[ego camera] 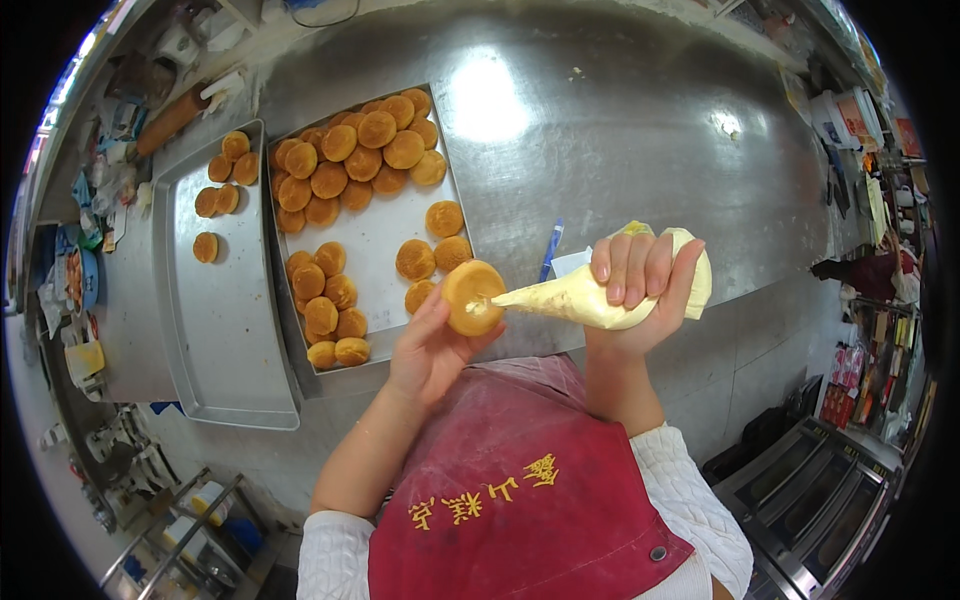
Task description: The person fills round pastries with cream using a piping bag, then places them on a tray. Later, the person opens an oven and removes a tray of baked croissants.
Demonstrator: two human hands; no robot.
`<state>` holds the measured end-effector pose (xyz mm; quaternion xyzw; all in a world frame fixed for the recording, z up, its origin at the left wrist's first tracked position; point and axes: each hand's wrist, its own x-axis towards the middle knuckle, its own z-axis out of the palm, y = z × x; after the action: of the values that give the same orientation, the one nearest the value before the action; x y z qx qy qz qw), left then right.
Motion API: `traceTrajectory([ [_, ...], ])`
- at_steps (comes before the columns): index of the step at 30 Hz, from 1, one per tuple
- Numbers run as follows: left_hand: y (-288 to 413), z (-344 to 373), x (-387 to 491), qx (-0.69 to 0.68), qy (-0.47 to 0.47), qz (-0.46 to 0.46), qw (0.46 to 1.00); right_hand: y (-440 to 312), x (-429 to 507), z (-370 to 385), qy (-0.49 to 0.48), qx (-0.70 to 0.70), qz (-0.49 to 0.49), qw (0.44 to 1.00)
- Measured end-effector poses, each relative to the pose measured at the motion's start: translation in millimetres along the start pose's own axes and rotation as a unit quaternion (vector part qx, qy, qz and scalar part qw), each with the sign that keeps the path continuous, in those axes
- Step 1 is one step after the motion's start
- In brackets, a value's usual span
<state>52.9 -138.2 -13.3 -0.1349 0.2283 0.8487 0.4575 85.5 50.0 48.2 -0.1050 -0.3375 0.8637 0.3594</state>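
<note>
My left hand holds a round golden sponge cake by its edge, above the near right corner of a baking tray. A small dab of pale cream shows on the cake's face. In my right hand a piping bag full of pale yellow cream is squeezed, its narrow tip touching the cake at the dab. Several browned cakes are heaped at the far side of the tray. More cakes stand in a cluster at its near left, and a few lie along its right side.
Left of the full tray, a second metal tray bears several cakes and overhangs the steel table's front edge. A blue pen and white paper lie behind the piping bag. A rolling pin rests at the far left.
</note>
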Motion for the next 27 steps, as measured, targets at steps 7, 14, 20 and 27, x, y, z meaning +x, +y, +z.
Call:
traceTrajectory([
  [7,46,-42,33,0.034,0.032,0.126,0.991,5,14,-14,0.026,0.070,0.037,0.997],
  [14,86,-141,101,0.630,0.234,0.266,0.692,11,20,-12,0.043,0.041,0.046,0.997],
  [20,66,-129,127,0.748,0.233,0.252,0.568,11,24,-17,0.042,0.004,0.038,0.998],
  [27,64,-124,124,0.762,0.239,0.230,0.556,13,24,-17,0.028,-0.016,0.047,0.998],
])
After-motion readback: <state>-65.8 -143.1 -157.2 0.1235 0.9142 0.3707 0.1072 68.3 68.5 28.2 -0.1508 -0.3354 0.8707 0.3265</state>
